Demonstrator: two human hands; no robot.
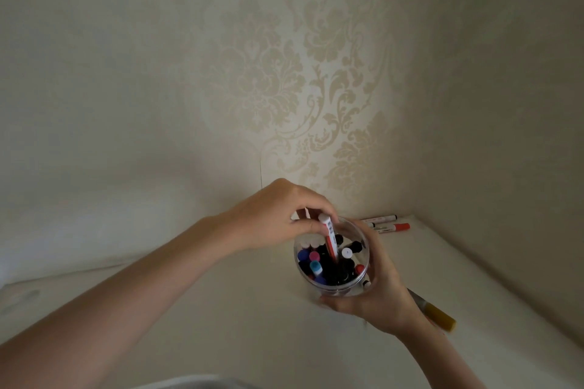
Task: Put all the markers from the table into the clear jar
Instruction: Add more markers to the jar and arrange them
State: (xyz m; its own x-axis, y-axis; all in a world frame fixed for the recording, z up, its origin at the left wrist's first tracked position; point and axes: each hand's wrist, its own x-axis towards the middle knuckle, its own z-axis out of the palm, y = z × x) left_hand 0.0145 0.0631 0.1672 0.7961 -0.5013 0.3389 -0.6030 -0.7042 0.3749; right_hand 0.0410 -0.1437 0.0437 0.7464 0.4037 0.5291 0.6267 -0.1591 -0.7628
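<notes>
A clear jar (363,286) stands on the white table (252,319), packed with several upright markers with black, blue, pink, white and red caps. My right hand (384,297) wraps round the jar's right and near side. My left hand (275,215) hovers over the jar's far-left rim and pinches a white marker with a red band (328,232), its lower end down among the others. Two or three markers (384,223), one red-capped, lie near the wall behind the jar. A yellow-capped marker (437,314) lies to the right, partly hidden by my right hand.
The table sits in a corner: patterned wallpaper rises directly behind and a plain wall (505,167) runs along the right edge. A pale cushion or bedding (94,230) lies to the left beyond the table.
</notes>
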